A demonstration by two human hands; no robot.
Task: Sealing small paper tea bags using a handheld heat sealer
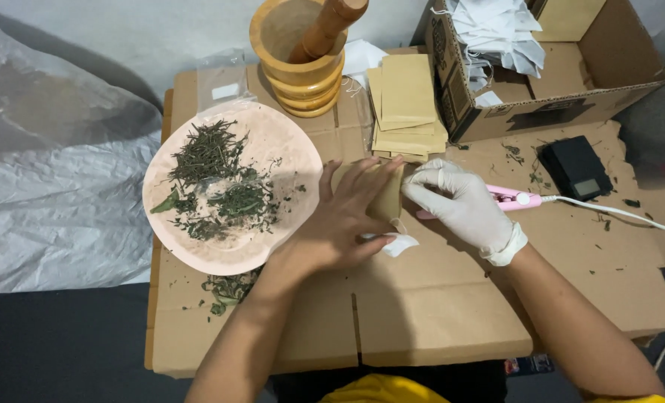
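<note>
Pressing flat under the bare left hand is a small tan paper pouch, lying on the cardboard-covered bench just right of the pink plate. It looks light, thin and floppy, likely to crease or slide on the cardboard unless held down, so a flat palm over its body and a pinch at the edge seem the safest holds. The left hand's grip is spread, fingers straight and laid across the pouch. The gloved right hand meets the pouch's right edge with its fingers curled in; it seems to pinch that edge, though the exact contact is hidden. A scrap of white tissue pokes out just below the left fingertips.

Behind the right hand lies a slim pink sealer with a white cord. The plate holds dried green herbs, with some spilled below it. Further back stand a wooden mortar with its pestle, a stack of tan envelopes, a small black scale, and an open cardboard box of white bags.
</note>
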